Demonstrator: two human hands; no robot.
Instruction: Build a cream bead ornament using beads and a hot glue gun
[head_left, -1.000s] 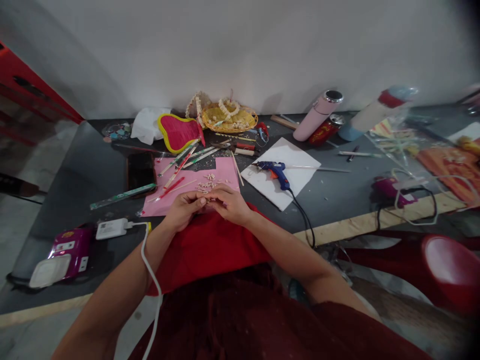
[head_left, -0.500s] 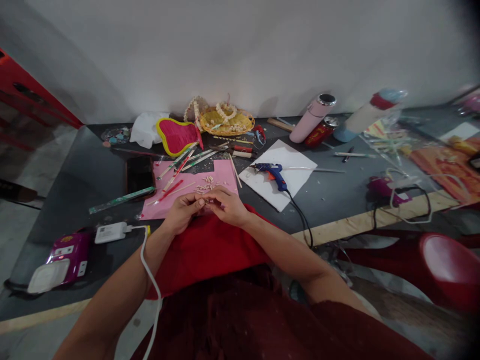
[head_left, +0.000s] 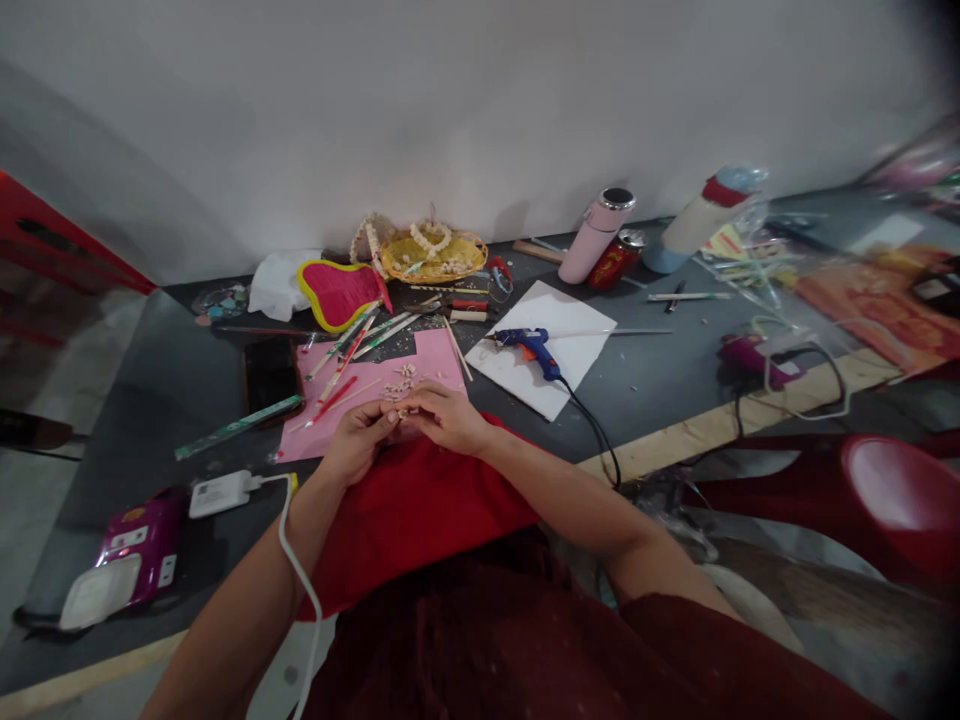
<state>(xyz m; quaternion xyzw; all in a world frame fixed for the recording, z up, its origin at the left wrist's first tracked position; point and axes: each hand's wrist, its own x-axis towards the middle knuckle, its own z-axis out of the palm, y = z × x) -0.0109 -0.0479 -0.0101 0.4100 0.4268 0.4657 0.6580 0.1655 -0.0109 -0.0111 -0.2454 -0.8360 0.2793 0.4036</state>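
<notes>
My left hand (head_left: 357, 438) and my right hand (head_left: 448, 415) meet at the near edge of a pink sheet (head_left: 439, 358), above a red cloth (head_left: 420, 500). Both are closed, fingertips pinched together around a small pale piece (head_left: 403, 412), mostly covered by the fingers; its kind is not clear. Just beyond the fingertips lies a little heap of similar pale pieces (head_left: 401, 380). Thin sticks and a red strip (head_left: 335, 397) rest on the sheet to the left. A blue glue gun (head_left: 536, 350) lies on a white board (head_left: 559, 385) to the right.
Behind stand a yellow basket (head_left: 435, 262), a pink flask (head_left: 596, 235), a red can (head_left: 616, 258) and a pale bottle (head_left: 694, 225). A phone (head_left: 271, 378), white charger (head_left: 221, 494) and purple power strip (head_left: 142, 550) lie left. The charger's white cable (head_left: 300, 560) crosses my left forearm.
The whole view has shifted slightly, so things on the table's right side appear further left. Both hands stay together at the small piece, with the fingers slightly rearranged.
</notes>
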